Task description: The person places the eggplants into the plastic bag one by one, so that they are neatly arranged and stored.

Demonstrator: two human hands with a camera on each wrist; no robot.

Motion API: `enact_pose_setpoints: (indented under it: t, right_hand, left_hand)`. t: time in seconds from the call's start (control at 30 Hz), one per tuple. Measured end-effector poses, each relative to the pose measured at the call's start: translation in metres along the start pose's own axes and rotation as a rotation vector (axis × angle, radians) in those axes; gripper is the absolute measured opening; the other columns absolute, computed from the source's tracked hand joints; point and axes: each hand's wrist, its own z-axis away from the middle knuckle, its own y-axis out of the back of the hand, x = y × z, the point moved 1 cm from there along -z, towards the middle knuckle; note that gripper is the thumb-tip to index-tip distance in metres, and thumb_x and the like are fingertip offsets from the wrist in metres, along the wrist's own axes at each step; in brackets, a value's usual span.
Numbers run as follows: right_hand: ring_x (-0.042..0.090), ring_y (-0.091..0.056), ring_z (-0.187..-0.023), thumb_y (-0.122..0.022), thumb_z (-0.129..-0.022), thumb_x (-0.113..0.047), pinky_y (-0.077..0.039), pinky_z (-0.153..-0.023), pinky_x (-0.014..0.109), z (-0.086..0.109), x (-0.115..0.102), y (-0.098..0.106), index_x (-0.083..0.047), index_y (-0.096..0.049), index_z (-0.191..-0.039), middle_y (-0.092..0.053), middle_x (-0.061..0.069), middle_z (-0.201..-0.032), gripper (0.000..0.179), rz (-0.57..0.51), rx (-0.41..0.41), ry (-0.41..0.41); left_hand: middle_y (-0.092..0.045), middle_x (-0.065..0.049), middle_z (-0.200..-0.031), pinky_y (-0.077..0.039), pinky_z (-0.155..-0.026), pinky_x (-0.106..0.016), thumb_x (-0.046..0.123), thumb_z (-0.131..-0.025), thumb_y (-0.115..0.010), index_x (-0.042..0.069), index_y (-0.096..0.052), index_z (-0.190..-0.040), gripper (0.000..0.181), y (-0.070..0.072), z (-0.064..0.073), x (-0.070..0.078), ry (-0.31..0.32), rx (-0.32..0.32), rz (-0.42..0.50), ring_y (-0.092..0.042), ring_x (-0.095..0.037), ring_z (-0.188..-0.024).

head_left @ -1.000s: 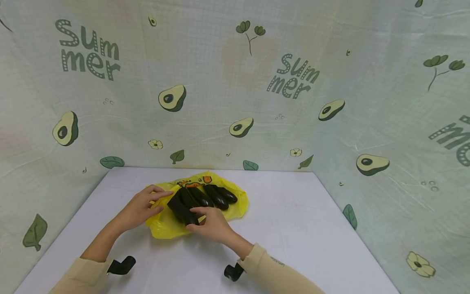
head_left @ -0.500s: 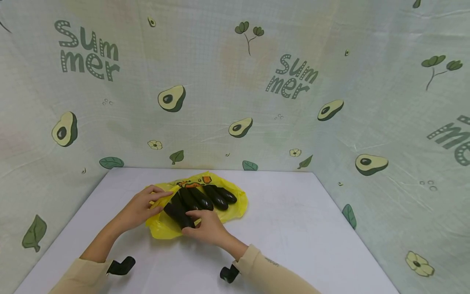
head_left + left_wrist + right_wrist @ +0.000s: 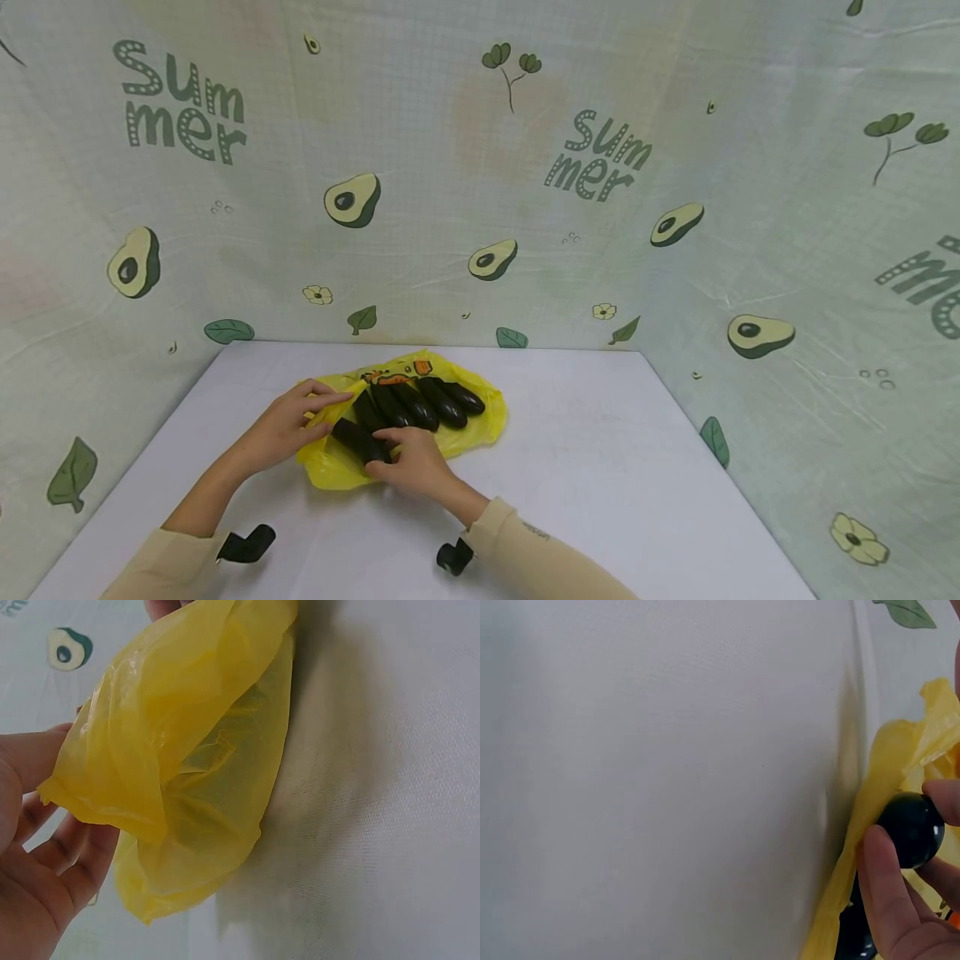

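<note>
A yellow plastic bag (image 3: 330, 473) lies spread on the table, with several dark, glossy eggplants (image 3: 411, 403) in a slanted row on it. My right hand (image 3: 420, 467) grips the near end of the leftmost eggplant (image 3: 354, 438), thumb on one side and fingers on the other. Its rounded end (image 3: 916, 836) shows between the fingers in the right wrist view. My left hand (image 3: 283, 427) holds the bag's left edge. In the left wrist view, thumb and fingers pinch the raised yellow film (image 3: 187, 727), which hides some fingertips.
The white table (image 3: 600, 467) extends to the right and in front of the bag. A printed cloth (image 3: 420, 275) with avocados hangs behind and at the sides. Black wrist mounts (image 3: 251, 543) stick out below both sleeves.
My right hand has moved left and slightly toward me with the gripped eggplant, widening its gap from the row. My left hand stays at the bag's edge.
</note>
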Motion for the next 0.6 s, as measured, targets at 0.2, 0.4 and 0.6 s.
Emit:
enact_pose_setpoints:
  t: [0.2,0.4,0.6]
  right_hand:
    - [-0.004,-0.054,-0.07,-0.082,-0.09,-0.021,-0.048,-0.065,0.014,-0.003,0.001,-0.008,-0.002,-0.075,-0.13,-0.075,0.005,-0.099,0.045,0.051,0.018,0.004]
    - [-0.004,-0.05,-0.066,-0.085,-0.089,-0.02,-0.045,-0.06,0.015,-0.001,0.0,-0.015,-0.002,-0.075,-0.129,-0.072,0.004,-0.094,0.045,0.065,0.05,-0.021]
    - [-0.004,-0.056,-0.065,-0.081,-0.09,-0.016,-0.048,-0.059,0.016,0.004,0.0,-0.013,0.0,-0.071,-0.134,-0.076,0.008,-0.093,0.047,0.004,0.017,-0.05]
  left_hand:
    - [-0.061,-0.006,-0.123,-0.05,-0.076,-0.026,-0.002,-0.093,-0.078,0.011,-0.069,-0.142,0.052,0.0,0.001,0.0,-0.002,-0.002,0.009,-0.056,-0.024,-0.105]
    - [-0.06,-0.006,-0.122,-0.049,-0.076,-0.026,-0.003,-0.093,-0.078,0.01,-0.069,-0.142,0.052,-0.001,0.002,0.0,-0.011,-0.001,0.004,-0.055,-0.021,-0.102]
    - [-0.061,-0.006,-0.122,-0.048,-0.074,-0.026,-0.004,-0.092,-0.079,0.01,-0.069,-0.142,0.053,-0.002,0.003,-0.002,-0.034,0.007,-0.001,-0.054,-0.019,-0.099]
